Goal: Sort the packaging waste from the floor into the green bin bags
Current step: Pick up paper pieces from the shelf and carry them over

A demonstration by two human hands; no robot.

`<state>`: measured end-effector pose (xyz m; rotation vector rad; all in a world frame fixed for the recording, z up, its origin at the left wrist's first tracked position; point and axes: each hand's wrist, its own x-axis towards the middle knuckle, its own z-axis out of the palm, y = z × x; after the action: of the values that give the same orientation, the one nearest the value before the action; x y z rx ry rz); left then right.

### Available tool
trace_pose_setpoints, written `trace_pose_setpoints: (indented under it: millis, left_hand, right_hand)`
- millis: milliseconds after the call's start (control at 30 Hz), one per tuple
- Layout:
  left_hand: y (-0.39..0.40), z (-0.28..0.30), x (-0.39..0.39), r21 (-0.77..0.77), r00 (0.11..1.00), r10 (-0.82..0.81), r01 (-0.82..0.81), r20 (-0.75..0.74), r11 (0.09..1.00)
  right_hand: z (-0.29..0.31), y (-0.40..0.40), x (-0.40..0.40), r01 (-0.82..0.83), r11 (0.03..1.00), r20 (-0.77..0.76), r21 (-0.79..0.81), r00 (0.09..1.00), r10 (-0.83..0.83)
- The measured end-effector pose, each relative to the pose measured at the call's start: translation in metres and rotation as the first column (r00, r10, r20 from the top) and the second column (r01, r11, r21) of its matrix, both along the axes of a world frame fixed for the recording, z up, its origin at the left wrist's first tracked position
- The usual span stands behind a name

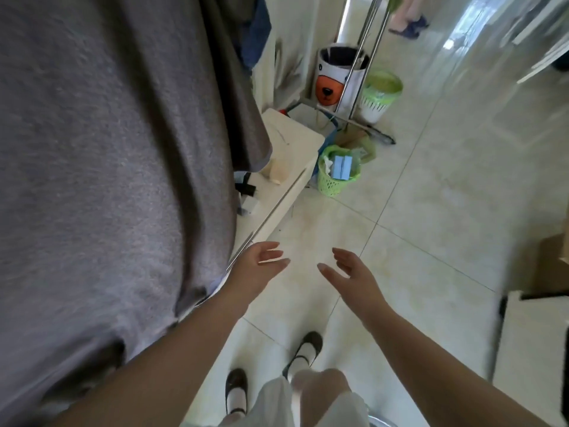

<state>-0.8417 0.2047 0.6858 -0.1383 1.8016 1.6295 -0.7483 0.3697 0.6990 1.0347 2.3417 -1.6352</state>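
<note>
My left hand [258,268] and my right hand [351,274] are held out over the tiled floor, both empty with fingers spread, palms turned toward each other. Ahead stands a small green mesh basket [331,183] lined with a green bin bag, with blue cartons [342,167] and other packaging inside. Behind it lies a crumpled green bag with brown cardboard [358,143]. Farther back stands a white slatted bin [377,101] lined with a green bag. No loose waste shows on the floor near my hands.
A large grey hanging cloth [107,180] fills the left. A white low cabinet [286,180] juts out beside it. A bear-face bin [334,78] and a metal rack [363,57] stand at the back. A cardboard box [551,266] and a white box [532,343] sit at right. Another person's feet [406,23] show at top.
</note>
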Motion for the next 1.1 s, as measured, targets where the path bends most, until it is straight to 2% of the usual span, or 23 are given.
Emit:
trace_pose_setpoints:
  millis: [133,433,567,700,900,1100]
  left_hand:
    - [0.07,-0.016,-0.065,-0.033,1.0,0.02,-0.02,0.01,0.999]
    - [0.201,-0.076,-0.188,-0.165,0.945,0.326,-0.317,0.034,0.934]
    - [0.218,-0.109,-0.235,-0.273,0.867,0.495,-0.49,-0.054,0.828]
    - [0.23,-0.159,-0.293,-0.364,0.809,0.585,-0.563,-0.059,0.742]
    - [0.234,-0.238,-0.387,-0.484,0.794,0.595,-0.571,-0.121,0.663]
    - [0.221,-0.332,-0.443,-0.584,0.765,0.645,-0.527,-0.007,0.618]
  right_hand:
    - [-0.015,0.07,-0.061,-0.018,1.0,-0.001,-0.013,1.0,0.018]
    - [-0.067,0.221,-0.225,-0.279,0.96,0.096,-0.007,0.956,0.278]
    - [-0.101,0.234,-0.294,-0.406,0.913,0.14,-0.03,0.903,0.406]
    - [-0.154,0.24,-0.364,-0.498,0.866,0.186,-0.039,0.848,0.496]
    - [-0.241,0.241,-0.45,-0.602,0.797,0.248,-0.045,0.766,0.592]
    - [-0.337,0.232,-0.501,-0.712,0.7,0.28,-0.052,0.662,0.695]
